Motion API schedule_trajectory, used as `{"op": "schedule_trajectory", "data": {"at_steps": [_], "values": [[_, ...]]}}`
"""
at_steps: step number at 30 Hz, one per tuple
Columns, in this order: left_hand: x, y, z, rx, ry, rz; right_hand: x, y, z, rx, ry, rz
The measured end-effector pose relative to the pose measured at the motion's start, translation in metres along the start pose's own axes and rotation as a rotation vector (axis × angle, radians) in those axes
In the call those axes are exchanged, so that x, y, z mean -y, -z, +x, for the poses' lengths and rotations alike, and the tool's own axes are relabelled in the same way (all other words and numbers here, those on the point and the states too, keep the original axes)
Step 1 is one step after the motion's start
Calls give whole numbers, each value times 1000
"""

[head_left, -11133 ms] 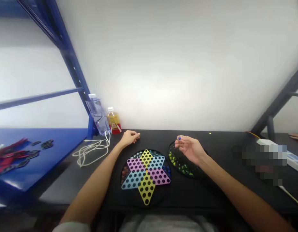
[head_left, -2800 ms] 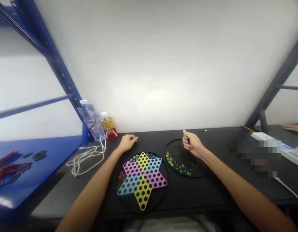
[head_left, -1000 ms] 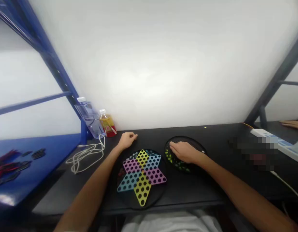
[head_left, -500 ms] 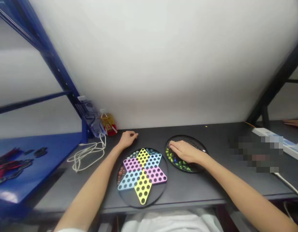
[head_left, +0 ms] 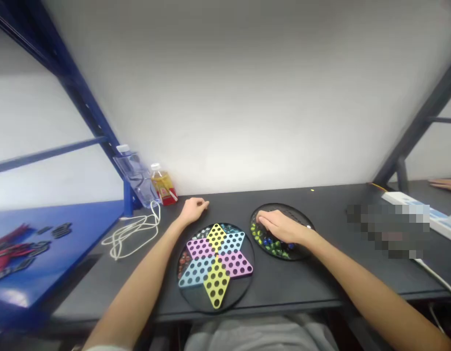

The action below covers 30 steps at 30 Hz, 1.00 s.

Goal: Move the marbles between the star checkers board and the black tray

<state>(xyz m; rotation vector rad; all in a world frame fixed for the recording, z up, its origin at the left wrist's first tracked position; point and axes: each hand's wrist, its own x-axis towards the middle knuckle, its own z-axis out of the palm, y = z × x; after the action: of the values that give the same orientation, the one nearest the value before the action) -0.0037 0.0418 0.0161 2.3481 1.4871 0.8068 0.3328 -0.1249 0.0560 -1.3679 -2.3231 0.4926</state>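
1. Left hand [head_left: 194,210]: grip loosely curled, fingers together, resting on the black bench [head_left: 302,287] just beyond the far rim of the star-patterned Chinese checkers board [head_left: 216,265]. Nothing shows in it, though the curl could hide something small.
2. Right hand [head_left: 280,228]: palm down, fingers together and slightly arched over the round black marble board [head_left: 282,206], which lies just right of the star board, towards the bench's front edge. Whether the grip is clamped on a marble cannot be told.
3. Glass marbles [head_left: 269,241]: green, yellow and blue, lying along the board's near-left arc, under and just beside the fingertips.
4. Handling note: the marbles appear to sit loosely in their holes, so light fingertip contact with a low wrist should disturb neighbours least.
5. Surroundings: a clear plastic bottle [head_left: 133,178] and a juice bottle [head_left: 162,187] stand at the bench's far-left edge, with a white cable [head_left: 130,239] coiled nearby.
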Motion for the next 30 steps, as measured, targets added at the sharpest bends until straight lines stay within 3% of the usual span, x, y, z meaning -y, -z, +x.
{"op": "schedule_trajectory", "data": {"at_steps": [16, 30], "values": [[-2, 0, 0, 0, 14, 15, 7, 15, -4, 63, 30, 77], [-2, 0, 0, -3, 8, 9, 0, 9, -1, 93, 88, -20]]}}
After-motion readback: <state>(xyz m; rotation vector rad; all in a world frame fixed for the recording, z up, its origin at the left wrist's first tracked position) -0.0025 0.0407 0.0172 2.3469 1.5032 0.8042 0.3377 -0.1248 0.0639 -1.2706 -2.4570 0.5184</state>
